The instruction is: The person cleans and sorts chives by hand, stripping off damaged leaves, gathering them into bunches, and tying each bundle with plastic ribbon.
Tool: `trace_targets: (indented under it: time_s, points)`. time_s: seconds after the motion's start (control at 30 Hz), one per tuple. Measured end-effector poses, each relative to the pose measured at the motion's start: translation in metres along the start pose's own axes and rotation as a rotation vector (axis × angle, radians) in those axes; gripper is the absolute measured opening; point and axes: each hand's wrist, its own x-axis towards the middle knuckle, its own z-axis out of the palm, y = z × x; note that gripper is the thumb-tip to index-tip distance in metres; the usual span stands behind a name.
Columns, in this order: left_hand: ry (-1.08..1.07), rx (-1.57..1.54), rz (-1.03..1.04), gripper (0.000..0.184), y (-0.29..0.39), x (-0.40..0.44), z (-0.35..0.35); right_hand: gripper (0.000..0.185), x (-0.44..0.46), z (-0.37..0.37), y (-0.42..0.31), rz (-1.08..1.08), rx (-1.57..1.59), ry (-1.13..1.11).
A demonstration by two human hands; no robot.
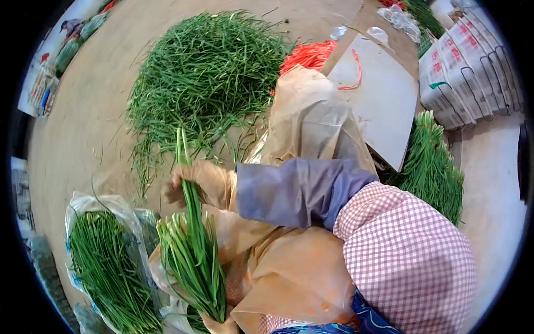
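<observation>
My right hand [194, 182], in a tan glove and blurred at the fingers, is closed round a few long green stalks [191, 206] with pale tips pointing up. Below it, a loose bunch of green stalks [183, 245] leans over my lap. My left hand [219, 324], only partly visible at the bottom edge, is closed round the lower end of that bunch; its fingers are mostly hidden. A tan plastic apron [300, 267] covers my lap and legs.
A large heap of green stalks [208, 78] lies ahead on the floor. Lower left is a plastic-lined pile [111, 267]. At right are red ties [311, 55], a pale board [372, 94], tied bundles [431, 172] and stacked white boxes [467, 67].
</observation>
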Motion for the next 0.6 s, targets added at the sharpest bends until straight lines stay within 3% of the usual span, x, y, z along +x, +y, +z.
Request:
trace_targets:
  time_s: [0.07, 0.1, 0.13, 0.17, 0.2, 0.23, 0.27, 0.3, 0.33, 0.43, 0.5, 0.57, 0.6]
  points:
    - [-0.011, -0.056, 0.000, 0.082, -0.003, -0.001, 0.003, 0.027, -0.018, 0.028, -0.076, -0.109, -0.057, 0.074]
    - [-0.028, -0.078, 0.016, 0.082, -0.023, 0.004, -0.002, 0.030, -0.018, 0.027, -0.110, -0.183, -0.112, -0.068]
    - [-0.040, -0.094, 0.023, 0.082, -0.031, 0.010, -0.004, 0.032, -0.032, 0.025, -0.147, -0.471, -0.413, 0.030]
    - [-0.042, -0.083, 0.026, 0.082, -0.026, 0.012, -0.003, 0.036, -0.056, 0.025, -0.189, -0.843, -1.108, 0.224]
    - [-0.037, -0.073, 0.019, 0.081, -0.016, 0.015, -0.003, 0.033, -0.074, 0.014, -0.231, -1.057, -1.450, 0.366]
    - [-0.017, -0.060, -0.011, 0.081, -0.007, 0.015, -0.005, 0.031, -0.096, 0.000, -0.270, -1.119, -1.606, 0.494]
    - [-0.049, -0.104, 0.000, 0.083, -0.013, 0.011, -0.012, 0.030, -0.113, -0.021, -0.302, -1.096, -1.720, 0.603]
    - [0.132, -0.089, 0.106, 0.063, -0.005, 0.017, -0.001, 0.030, -0.133, -0.051, -0.332, -0.983, -1.829, 0.695]
    - [0.006, -0.008, 0.024, 0.063, 0.012, 0.016, -0.008, 0.031, -0.155, -0.089, -0.366, -0.821, -1.960, 0.771]
    - [0.067, 0.134, 0.055, 0.057, 0.014, 0.018, -0.018, 0.040, -0.179, -0.187, -0.407, -0.285, -2.257, 0.825]
    - [0.023, 0.044, 0.140, 0.057, 0.006, 0.028, -0.026, 0.049, -0.180, -0.217, -0.405, -0.055, -2.398, 0.809]
    - [0.029, 0.022, 0.146, 0.060, 0.025, 0.020, -0.025, 0.059, -0.154, -0.226, -0.391, -0.112, -2.406, 0.640]
    - [0.031, 0.064, 0.136, 0.062, 0.028, 0.019, -0.031, 0.064, -0.142, -0.205, -0.364, -0.252, -2.347, 0.517]
